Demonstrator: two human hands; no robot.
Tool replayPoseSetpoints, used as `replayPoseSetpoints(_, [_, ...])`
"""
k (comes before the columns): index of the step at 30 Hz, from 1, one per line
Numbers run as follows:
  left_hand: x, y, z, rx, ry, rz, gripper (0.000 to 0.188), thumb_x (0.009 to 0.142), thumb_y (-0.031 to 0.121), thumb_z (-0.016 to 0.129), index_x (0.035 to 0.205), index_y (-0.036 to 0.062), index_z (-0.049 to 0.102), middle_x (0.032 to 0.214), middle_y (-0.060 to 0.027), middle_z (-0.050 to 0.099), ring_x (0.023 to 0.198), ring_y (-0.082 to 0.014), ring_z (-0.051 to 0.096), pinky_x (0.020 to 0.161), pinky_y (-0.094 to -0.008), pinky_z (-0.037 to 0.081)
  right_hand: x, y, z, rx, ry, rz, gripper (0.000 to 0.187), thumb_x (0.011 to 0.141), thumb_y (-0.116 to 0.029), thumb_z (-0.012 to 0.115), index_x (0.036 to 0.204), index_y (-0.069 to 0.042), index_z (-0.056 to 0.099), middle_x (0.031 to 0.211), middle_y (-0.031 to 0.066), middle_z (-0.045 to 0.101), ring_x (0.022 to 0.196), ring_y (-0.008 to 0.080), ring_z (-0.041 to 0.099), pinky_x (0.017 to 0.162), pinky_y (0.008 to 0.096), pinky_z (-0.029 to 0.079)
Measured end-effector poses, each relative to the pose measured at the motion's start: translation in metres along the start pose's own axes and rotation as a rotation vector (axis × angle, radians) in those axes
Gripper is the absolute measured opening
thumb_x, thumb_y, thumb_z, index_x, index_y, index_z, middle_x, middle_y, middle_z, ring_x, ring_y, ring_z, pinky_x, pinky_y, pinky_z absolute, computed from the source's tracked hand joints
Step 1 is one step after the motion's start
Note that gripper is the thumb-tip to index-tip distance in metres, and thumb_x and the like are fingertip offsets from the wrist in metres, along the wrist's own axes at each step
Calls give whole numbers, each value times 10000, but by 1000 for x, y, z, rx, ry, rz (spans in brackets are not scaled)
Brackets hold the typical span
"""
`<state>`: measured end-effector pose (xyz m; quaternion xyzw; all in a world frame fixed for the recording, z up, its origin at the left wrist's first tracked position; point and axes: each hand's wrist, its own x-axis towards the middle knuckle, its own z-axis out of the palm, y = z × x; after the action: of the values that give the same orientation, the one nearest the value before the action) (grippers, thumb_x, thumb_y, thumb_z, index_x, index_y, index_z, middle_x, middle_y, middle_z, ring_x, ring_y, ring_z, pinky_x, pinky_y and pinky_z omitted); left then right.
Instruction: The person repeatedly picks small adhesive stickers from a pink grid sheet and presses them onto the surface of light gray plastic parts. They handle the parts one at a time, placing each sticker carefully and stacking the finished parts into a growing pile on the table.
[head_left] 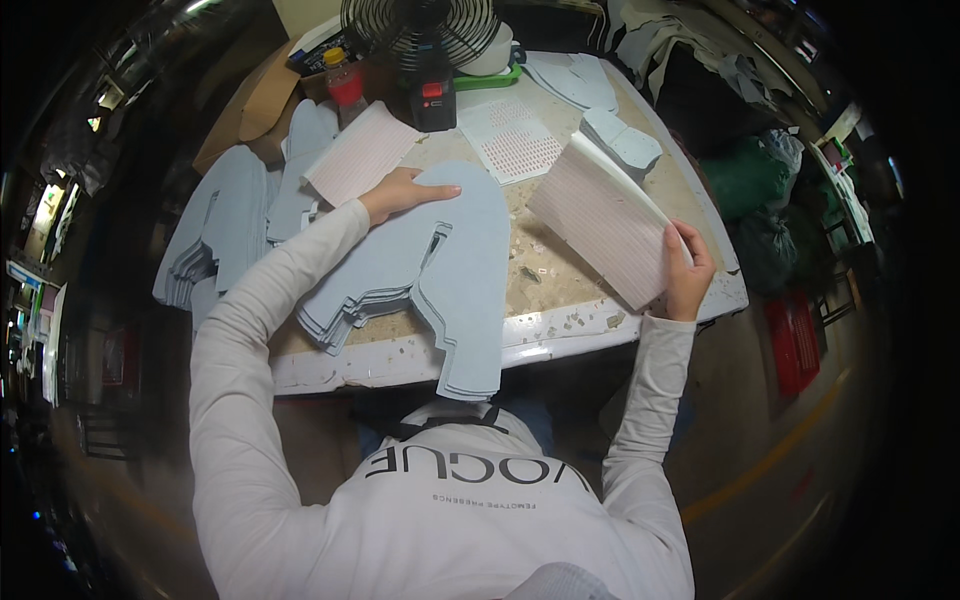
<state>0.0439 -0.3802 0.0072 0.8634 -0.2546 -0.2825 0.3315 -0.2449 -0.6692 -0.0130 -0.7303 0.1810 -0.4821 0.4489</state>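
Observation:
A stack of pale blue-grey cut pieces, rounded at the far end and notched with a slit, lies at the table's near edge, its narrow leg overhanging toward me. My left hand grips the far left edge of this stack, thumb stretched across the top piece; its other fingers are partly hidden. To the right, my right hand pinches the near right edge of a sheet of pink-lined stickers, which is raised and tilted above the table. A similar lined sheet lies just beyond my left hand.
More stacked blue-grey pieces lie at left, others at far right. A sheet with small red marks is in the middle. Behind stand a wire-caged fan, a bottle and a cardboard box. Scraps dot the worn tabletop.

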Motion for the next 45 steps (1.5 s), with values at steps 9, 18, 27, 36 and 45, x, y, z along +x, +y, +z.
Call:
replayPoseSetpoints(9, [-35, 51, -28, -259, 23, 704, 530, 913, 492, 598, 1247, 80, 602, 1197, -105, 634, 1068, -210, 614, 906, -329, 477, 19, -45, 39, 194, -411, 153, 179, 881, -135, 676, 959, 25, 690, 870, 58, 688, 797, 96, 610, 740, 224, 480])
replayPoseSetpoints(18, [-44, 19, 5, -266, -19, 450, 369, 823, 226, 739, 1090, -15, 656, 953, -125, 702, 829, -161, 681, 723, -269, 524, 49, -35, 106, -37, -711, 172, 182, 838, -144, 713, 954, -4, 715, 864, 67, 700, 819, 142, 636, 761, 268, 495])
replayPoseSetpoints(27, [-28, -2, 14, -485, 91, 315, 300, 878, 204, 721, 1025, -55, 687, 861, -69, 697, 738, -84, 631, 633, -198, 490, 44, -65, 177, -174, -741, -388, 194, 811, -178, 710, 940, -33, 713, 900, 121, 697, 854, 281, 649, 787, 375, 497])
replayPoseSetpoints(36, [-29, -3, 9, -609, 78, 324, 320, 883, 256, 720, 1022, -30, 691, 834, -60, 690, 706, -84, 618, 645, -197, 489, 31, -57, 183, -28, -864, -131, 197, 832, -92, 680, 1014, -20, 706, 818, 125, 714, 688, 183, 677, 673, 287, 537])
replayPoseSetpoints(45, [-32, -4, 1, -511, -49, 232, 251, 887, 175, 706, 1012, -41, 687, 784, -33, 682, 627, -47, 591, 559, -162, 464, 32, -53, 185, -162, -791, -428, 145, 809, -105, 698, 947, -75, 732, 750, 68, 669, 699, 167, 580, 725, 308, 450])
